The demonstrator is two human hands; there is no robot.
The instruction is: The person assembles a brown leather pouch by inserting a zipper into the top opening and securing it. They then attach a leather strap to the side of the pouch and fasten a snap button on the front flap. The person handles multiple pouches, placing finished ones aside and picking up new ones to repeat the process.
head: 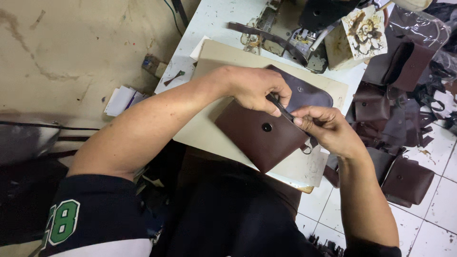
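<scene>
One brown leather pouch (pixel 262 138) with a single dark snap lies on the beige board (pixel 214 133) atop the surface; its upper right edge is hidden under both hands. The left hand (pixel 254 88) and right hand (pixel 326 126) each pinch a dark zipper strip (pixel 280 105) there, grips closed; its ends are hard to make out. Right of the pouch, off the surface's edge, lies a crowded pile of finished pouches (pixel 404 178), partly cut off

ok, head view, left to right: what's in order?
White papers on the floor → left hand → brown pouch → right hand → finished brown pouch on the tiles.
</scene>
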